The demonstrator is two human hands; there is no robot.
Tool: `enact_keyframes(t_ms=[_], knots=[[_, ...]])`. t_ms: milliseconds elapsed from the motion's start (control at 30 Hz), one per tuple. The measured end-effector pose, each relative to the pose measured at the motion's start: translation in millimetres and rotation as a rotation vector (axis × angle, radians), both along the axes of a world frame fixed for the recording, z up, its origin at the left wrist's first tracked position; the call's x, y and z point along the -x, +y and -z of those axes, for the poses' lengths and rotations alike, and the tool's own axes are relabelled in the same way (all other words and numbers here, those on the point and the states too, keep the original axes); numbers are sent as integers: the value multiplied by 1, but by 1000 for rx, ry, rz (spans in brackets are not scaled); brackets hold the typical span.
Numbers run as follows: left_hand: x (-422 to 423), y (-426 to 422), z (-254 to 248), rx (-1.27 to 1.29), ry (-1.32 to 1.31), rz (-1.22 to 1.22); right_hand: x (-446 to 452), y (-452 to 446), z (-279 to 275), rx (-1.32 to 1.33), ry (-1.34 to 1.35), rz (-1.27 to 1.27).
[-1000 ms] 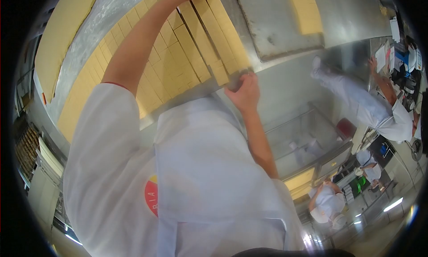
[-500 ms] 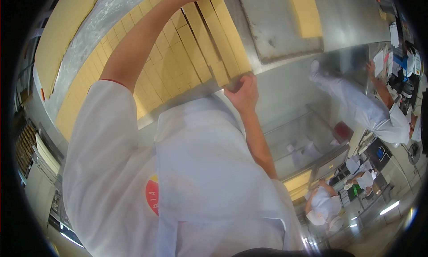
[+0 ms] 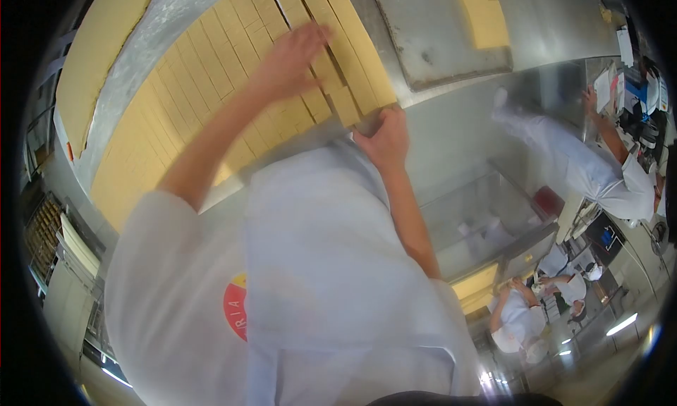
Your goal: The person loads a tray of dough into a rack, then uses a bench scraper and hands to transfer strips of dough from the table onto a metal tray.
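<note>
The letters "RIA" can be read on the badge on the shirt. They are white capitals on the badge's red part, turned sideways, running from bottom to top. The apron covers one side of the badge, so whether more letters lie beneath it cannot be told. Any print on the papers at the right is too small to read.

A white-clad person near papers, a lit ceiling tube, a rack at far left
</note>
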State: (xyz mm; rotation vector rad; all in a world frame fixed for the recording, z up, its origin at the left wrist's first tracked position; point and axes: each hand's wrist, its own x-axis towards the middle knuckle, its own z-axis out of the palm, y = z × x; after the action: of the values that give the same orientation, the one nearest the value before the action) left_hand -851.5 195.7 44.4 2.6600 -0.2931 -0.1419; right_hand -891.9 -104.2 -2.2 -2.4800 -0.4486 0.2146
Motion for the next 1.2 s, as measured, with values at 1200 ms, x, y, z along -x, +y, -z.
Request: enact_keyframes(t_ms=[1200], knots=[[77,-160,11,-138,-53,-350,-12,-45,-2,-72,-82,-222]])
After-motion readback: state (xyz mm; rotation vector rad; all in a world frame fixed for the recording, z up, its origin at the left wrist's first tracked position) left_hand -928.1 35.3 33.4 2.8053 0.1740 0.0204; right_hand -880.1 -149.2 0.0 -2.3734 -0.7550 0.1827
